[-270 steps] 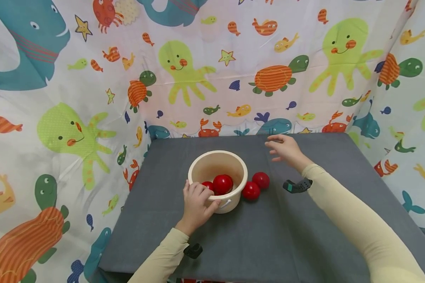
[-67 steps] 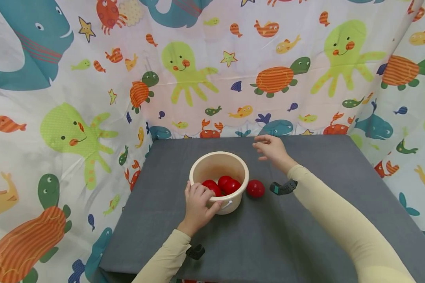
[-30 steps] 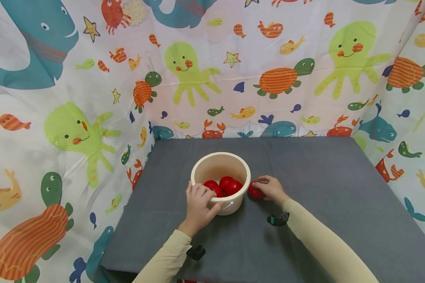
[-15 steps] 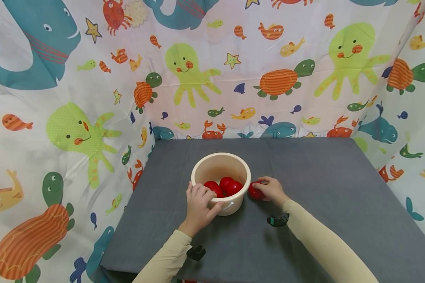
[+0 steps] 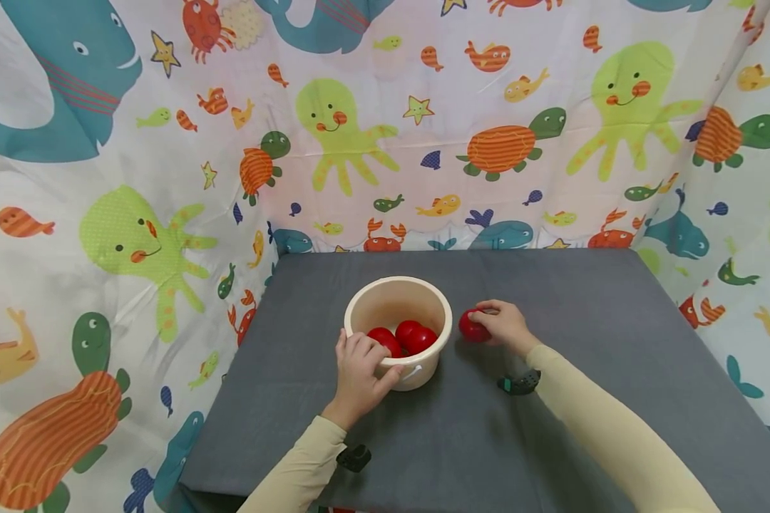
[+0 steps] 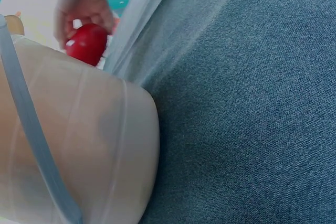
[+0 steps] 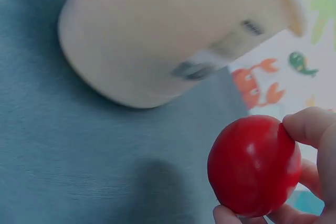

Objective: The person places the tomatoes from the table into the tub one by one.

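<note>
A cream bucket (image 5: 417,374) stands on the dark grey tabletop; several glossy red round fruits (image 5: 421,340) lie inside it. My left hand (image 5: 362,370) grips its near left rim, fingers over the edge and thumb outside. My right hand (image 5: 503,328) holds another red round fruit (image 7: 254,166), slightly uneven in outline, between thumb and fingertips. In the right wrist view this fruit is raised off the cloth, with a shadow below. It is just right of the bucket, apart from its wall. The left wrist view shows the bucket's side (image 6: 89,145) and its strap-like handle (image 6: 34,129).
Grey cloth (image 5: 263,399) covers the table, whose front edge runs below my left forearm. A white curtain (image 5: 372,214) printed with sea animals hangs behind the table and along both sides. Each wrist wears a black band (image 5: 520,382).
Earlier my right hand put fruits in the bucket and took hold of the last one outside. It has since lifted this fruit up and slightly right. My left hand stays on the rim.
</note>
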Motion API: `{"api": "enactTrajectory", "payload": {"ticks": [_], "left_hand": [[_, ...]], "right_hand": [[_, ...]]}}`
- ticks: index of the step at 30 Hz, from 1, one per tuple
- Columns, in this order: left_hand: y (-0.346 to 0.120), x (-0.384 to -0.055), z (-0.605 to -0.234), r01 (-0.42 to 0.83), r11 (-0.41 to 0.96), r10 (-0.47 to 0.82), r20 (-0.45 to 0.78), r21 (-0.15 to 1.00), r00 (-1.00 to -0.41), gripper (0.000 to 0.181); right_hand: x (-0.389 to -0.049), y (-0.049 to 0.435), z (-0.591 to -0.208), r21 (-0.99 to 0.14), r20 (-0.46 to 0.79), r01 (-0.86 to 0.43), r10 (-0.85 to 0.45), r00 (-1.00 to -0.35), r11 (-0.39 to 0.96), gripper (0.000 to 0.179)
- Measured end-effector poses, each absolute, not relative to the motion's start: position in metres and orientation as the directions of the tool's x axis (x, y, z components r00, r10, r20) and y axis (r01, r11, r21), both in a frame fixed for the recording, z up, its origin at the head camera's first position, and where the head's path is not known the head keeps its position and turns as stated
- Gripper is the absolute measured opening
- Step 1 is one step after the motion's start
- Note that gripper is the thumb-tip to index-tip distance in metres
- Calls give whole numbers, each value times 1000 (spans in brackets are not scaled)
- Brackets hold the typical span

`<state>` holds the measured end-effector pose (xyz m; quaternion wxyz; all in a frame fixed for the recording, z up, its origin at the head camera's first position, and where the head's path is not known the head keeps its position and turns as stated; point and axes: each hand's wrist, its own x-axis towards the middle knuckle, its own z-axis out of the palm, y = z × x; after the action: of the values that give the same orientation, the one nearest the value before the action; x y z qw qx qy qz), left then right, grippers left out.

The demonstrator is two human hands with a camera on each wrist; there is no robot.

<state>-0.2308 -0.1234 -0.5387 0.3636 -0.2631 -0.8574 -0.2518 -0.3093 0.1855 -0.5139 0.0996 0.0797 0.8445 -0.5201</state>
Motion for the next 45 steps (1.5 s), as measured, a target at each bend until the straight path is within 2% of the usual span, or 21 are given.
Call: {"api": "enactTrajectory", "payload": {"ticks": [11, 21, 32, 45], "left_hand": [[-124, -230, -538, 638, 723, 267, 744, 265, -612, 28], [-126, -230, -538, 629, 727, 264, 733, 276, -627, 28], [-123, -230, -538, 643, 722, 267, 754, 257, -601, 34], [-123, -229, -536, 624, 729, 263, 727, 281, -634, 28]], "right_hand": [[-319, 190, -439, -920, -252, 233, -19, -968, 315, 59], [-324, 168, -396, -944, -236, 211, -72, -969, 255, 57], [-323, 127, -386, -954, -209, 174, -125, -970, 244, 52], [-320, 93, -395, -955, -194, 149, -163, -967, 256, 50]]}}
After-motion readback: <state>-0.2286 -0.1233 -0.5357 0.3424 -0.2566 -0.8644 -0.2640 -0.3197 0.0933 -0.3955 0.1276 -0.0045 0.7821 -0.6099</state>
